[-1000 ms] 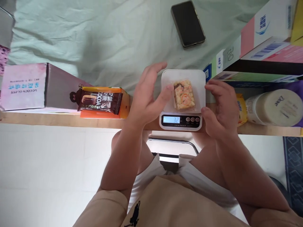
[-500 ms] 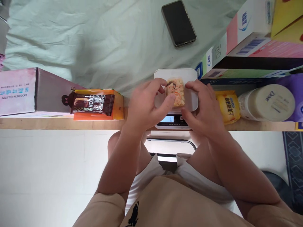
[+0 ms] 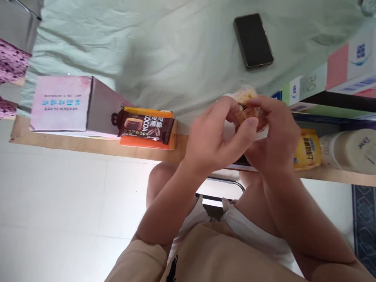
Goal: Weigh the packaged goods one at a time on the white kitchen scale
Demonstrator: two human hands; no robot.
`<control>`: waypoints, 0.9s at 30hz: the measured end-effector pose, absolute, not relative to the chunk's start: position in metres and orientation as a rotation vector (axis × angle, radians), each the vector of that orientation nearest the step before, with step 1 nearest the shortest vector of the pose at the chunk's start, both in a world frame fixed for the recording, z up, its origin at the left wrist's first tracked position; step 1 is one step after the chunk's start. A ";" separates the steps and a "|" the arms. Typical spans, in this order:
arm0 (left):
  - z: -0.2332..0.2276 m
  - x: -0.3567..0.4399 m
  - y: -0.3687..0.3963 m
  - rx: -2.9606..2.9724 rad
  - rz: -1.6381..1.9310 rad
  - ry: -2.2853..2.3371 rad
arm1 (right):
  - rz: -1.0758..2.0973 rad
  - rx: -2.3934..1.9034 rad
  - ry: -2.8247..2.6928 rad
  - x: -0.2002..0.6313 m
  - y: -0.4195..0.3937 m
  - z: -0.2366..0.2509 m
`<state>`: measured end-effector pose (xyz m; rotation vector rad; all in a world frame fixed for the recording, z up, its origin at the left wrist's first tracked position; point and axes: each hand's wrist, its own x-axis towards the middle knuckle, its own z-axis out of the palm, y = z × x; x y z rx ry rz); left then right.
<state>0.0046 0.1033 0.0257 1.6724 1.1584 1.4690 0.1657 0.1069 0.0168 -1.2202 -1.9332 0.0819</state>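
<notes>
A clear packet (image 3: 247,102) holding pale snack pieces is hanging over the scale (image 3: 242,160), with the left grip (image 3: 216,133) and right grip (image 3: 277,133) both pinching it. The hands are covering most of the scale, which is lying at the tabletop's (image 3: 141,153) edge. Leftward, a cocoa packet (image 3: 147,127) is resting on an orange box (image 3: 127,141), beside a pink box (image 3: 61,103). Rightward, a yellow pouch (image 3: 310,150) is sitting near a lidded jar (image 3: 342,150). Beyond, a phone (image 3: 254,41) is lying on green cloth (image 3: 176,43).
</notes>
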 end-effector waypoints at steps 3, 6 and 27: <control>0.033 -0.009 0.102 1.622 1.812 1.127 | 0.166 -1.180 -2.035 0.148 0.129 0.040; 0.039 -0.021 0.102 1.582 2.026 1.113 | 0.390 -1.246 -2.185 0.111 0.159 0.062; 0.051 -0.048 0.087 1.558 1.413 1.233 | 1.123 -1.319 -2.039 0.073 0.175 0.060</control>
